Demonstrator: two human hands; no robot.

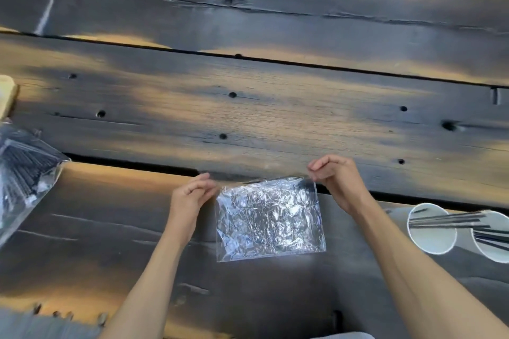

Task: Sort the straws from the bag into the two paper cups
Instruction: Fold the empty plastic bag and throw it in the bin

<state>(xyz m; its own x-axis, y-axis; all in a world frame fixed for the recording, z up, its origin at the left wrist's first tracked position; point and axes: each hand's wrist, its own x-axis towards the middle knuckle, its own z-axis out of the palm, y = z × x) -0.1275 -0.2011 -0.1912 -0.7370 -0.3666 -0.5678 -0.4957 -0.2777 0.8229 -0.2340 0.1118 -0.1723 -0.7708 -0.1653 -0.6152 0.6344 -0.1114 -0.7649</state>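
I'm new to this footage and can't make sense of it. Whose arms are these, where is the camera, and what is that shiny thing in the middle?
There is no machine here. A person wears a camera on the head, so you look down along their own two bare arms onto a dark plank table. The left hand and the right hand each pinch a top corner of a crumpled clear plastic bag, which lies on the wood and looks nearly empty. At the right edge stand two white paper cups, both holding dark straws. At the far left lies a second clear bag, with many dark straws in it.
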